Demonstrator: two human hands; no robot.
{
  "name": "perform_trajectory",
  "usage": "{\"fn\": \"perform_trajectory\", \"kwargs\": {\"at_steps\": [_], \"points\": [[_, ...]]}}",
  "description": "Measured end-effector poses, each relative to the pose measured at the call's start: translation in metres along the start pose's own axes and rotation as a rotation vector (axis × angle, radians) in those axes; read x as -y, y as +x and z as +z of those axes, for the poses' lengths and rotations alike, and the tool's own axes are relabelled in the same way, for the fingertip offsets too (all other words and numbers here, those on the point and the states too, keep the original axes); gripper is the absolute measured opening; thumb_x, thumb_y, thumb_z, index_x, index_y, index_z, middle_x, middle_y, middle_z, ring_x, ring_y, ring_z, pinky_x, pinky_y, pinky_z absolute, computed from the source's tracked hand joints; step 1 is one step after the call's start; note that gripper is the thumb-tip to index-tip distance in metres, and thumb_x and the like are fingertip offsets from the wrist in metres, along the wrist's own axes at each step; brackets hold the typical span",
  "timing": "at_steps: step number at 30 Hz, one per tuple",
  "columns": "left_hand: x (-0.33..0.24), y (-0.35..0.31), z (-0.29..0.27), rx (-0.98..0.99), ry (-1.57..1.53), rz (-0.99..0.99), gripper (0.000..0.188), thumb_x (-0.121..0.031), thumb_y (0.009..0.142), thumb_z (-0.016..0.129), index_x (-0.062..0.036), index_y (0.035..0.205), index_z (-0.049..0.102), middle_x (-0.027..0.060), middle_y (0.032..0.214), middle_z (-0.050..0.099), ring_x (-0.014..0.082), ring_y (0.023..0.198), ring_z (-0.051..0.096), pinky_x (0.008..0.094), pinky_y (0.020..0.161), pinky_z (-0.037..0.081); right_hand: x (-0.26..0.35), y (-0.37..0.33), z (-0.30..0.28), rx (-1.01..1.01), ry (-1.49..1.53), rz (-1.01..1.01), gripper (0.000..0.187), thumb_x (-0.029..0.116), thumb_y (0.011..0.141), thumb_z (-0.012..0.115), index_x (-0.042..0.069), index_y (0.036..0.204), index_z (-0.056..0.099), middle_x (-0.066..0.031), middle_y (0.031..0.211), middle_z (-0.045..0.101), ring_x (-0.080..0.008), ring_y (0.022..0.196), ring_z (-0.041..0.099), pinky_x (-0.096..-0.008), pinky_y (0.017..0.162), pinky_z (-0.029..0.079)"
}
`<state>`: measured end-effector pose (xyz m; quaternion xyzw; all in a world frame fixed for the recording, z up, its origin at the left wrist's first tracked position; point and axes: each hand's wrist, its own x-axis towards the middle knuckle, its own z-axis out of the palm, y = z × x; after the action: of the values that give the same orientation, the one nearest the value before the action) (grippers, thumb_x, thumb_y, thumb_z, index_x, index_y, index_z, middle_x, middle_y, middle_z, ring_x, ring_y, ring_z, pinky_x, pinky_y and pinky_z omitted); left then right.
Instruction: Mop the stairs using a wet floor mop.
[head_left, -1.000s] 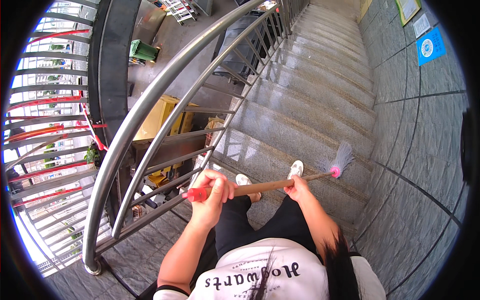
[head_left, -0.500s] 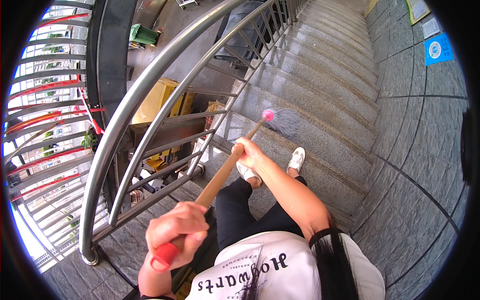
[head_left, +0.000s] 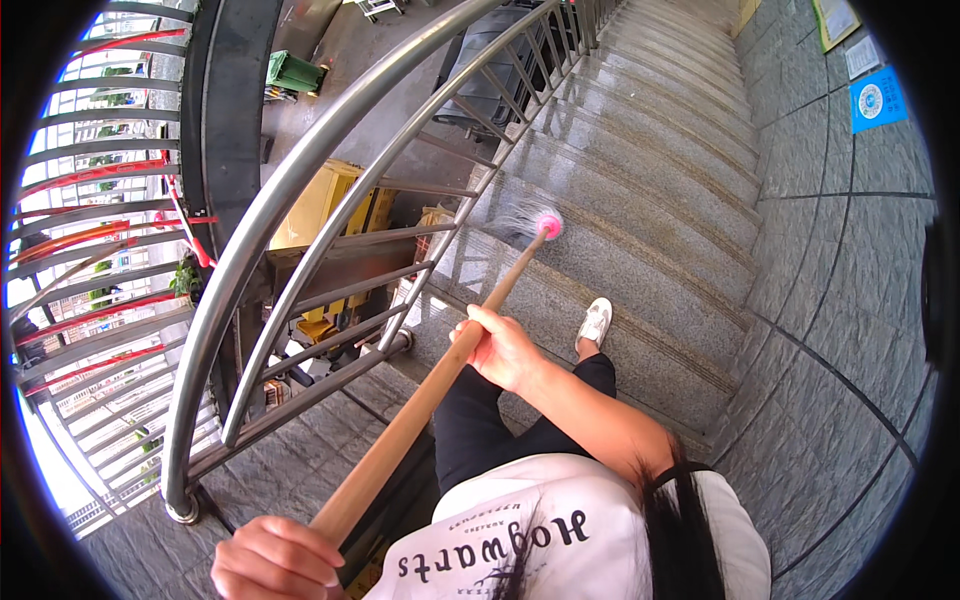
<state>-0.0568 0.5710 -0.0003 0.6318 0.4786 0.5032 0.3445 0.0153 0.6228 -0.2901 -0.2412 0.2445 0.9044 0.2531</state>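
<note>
A mop with a long wooden handle (head_left: 405,425) slants from the lower left up to the stairs. My left hand (head_left: 275,560) is closed round its near end, low in the picture, hiding the tip. Farther along, my right hand (head_left: 495,345) wraps the handle. At the far end, a pink socket (head_left: 549,226) carries grey-white mop strands (head_left: 515,220), which fan out leftward over a stone step and are smeared by motion. My right shoe (head_left: 595,322), white, stands on a step right of the handle; the left shoe is hidden behind my right hand.
Speckled grey stone stairs (head_left: 640,180) run away ahead. A steel railing (head_left: 235,260) with bars borders them on the left; a grey tiled wall (head_left: 830,260) rises on the right. Beyond the railing, lower down, are a green bin (head_left: 295,72), a dark vehicle (head_left: 490,65) and a yellow box-like object (head_left: 315,205).
The mop strands have swung from the right of the pink socket to its left. My left hand has moved down and left with the handle end; my right hand has shifted slightly nearer.
</note>
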Motion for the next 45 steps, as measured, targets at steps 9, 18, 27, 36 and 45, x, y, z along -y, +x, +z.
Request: {"fn": "perform_trajectory", "kwargs": {"at_steps": [9, 18, 27, 36, 45], "points": [[0.098, -0.004, 0.032, -0.03, -0.332, -0.433, 0.009, -0.012, 0.082, 0.046, -0.0054, 0.078, 0.041, 0.0013, 0.049, 0.044, 0.0114, 0.041, 0.041, 0.0285, 0.05, 0.039, 0.066, -0.065, -0.113, -0.364, -0.025, -0.212, 0.015, 0.017, 0.083, 0.045, 0.002, 0.085, 0.043, -0.011, 0.073, 0.054, -0.0235, 0.072, 0.056, -0.0381, 0.066, 0.049], [0.129, -0.004, 0.037, 0.365, -0.111, -0.502, 0.004, 0.0, 0.073, 0.056, -0.0006, 0.069, 0.054, 0.0085, 0.063, 0.055, 0.0186, 0.057, 0.052, 0.037, 0.071, 0.043, 0.075, 0.016, -0.165, -0.652, 0.086, -0.168, 0.008, 0.0, 0.072, 0.045, 0.004, 0.075, 0.038, -0.0061, 0.06, 0.04, -0.0157, 0.049, 0.045, -0.0271, 0.043, 0.043], [0.083, 0.016, 0.038, 0.699, 0.263, -0.243, 0.011, 0.0, 0.062, 0.063, -0.0032, 0.071, 0.056, 0.0036, 0.05, 0.047, 0.0189, 0.048, 0.048, 0.0333, 0.062, 0.044, 0.022, 0.119, -0.07, 0.051, 0.116, 0.045, 0.015, 0.013, 0.077, 0.052, 0.006, 0.067, 0.043, -0.0033, 0.058, 0.045, -0.0141, 0.056, 0.046, -0.0255, 0.056, 0.042], [0.073, -0.033, 0.016, -0.155, 0.225, -0.197, 0.018, -0.008, 0.075, 0.054, -0.0051, 0.086, 0.04, 0.0013, 0.05, 0.044, 0.013, 0.05, 0.047, 0.0369, 0.074, 0.042, 0.013, 0.09, -0.064, 0.06, 0.193, -0.089, 0.009, 0.008, 0.078, 0.049, 0.003, 0.073, 0.044, -0.0055, 0.063, 0.048, -0.0166, 0.061, 0.05, -0.0308, 0.063, 0.046], [0.17, -0.056, 0.026, -0.017, -0.11, -0.666, 0.004, -0.004, 0.078, 0.051, -0.002, 0.076, 0.048, 0.0084, 0.066, 0.054, 0.0128, 0.06, 0.052, 0.0387, 0.082, 0.042, 0.071, 0.012, -0.2, -0.313, 0.112, -0.4, 0.009, 0.009, 0.075, 0.049, 0.004, 0.07, 0.043, -0.008, 0.062, 0.048, -0.0213, 0.06, 0.049, -0.0405, 0.068, 0.044]]}}
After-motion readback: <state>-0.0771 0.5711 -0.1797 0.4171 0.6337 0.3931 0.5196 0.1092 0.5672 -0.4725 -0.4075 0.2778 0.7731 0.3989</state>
